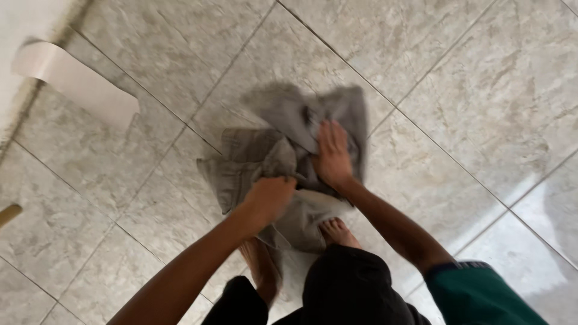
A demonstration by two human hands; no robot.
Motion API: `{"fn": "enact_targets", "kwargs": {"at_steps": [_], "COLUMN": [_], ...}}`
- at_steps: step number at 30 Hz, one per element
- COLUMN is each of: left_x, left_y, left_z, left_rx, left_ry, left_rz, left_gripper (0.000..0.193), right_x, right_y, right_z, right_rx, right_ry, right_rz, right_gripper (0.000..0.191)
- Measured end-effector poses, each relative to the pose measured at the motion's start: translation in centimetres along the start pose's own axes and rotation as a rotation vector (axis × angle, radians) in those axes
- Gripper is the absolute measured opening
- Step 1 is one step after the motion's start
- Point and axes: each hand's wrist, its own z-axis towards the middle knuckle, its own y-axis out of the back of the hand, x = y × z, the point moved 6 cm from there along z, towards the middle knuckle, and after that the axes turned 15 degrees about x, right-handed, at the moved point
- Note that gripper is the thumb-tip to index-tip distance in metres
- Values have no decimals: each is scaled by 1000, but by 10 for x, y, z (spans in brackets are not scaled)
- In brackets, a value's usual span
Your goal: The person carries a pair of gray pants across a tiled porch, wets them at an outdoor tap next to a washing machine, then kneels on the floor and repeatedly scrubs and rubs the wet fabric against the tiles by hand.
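A crumpled grey garment (265, 157), like trousers, hangs bunched in front of me above the tiled floor. My left hand (271, 197) is closed around a fold at its lower middle. My right hand (333, 155) grips the cloth at its upper right, fingers pressed into the fabric. My bare feet (337, 232) stand just under the garment, partly hidden by it. The picture is motion-blurred.
Beige marbled floor tiles (469, 78) spread all around. A pale strip of paper or tape (78, 81) lies at the upper left beside a white wall edge. The tip of a wooden stick (9, 213) shows at the left border.
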Motion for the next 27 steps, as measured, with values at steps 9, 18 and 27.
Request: {"fn": "enact_targets", "kwargs": {"at_steps": [9, 18, 27], "left_x": [157, 150, 228], "left_y": [-5, -15, 21], "left_z": [-96, -101, -143], "left_rx": [-258, -510, -610], "left_ry": [204, -228, -115], "left_rz": [-136, -235, -485], "left_gripper": [24, 18, 17], "right_x": [144, 85, 144], "right_y": [29, 2, -26], "right_z": [123, 29, 87], "right_rx": [16, 12, 89], "right_ry": [419, 96, 179], "right_rz": [-149, -62, -229], "right_gripper": [73, 73, 67]}}
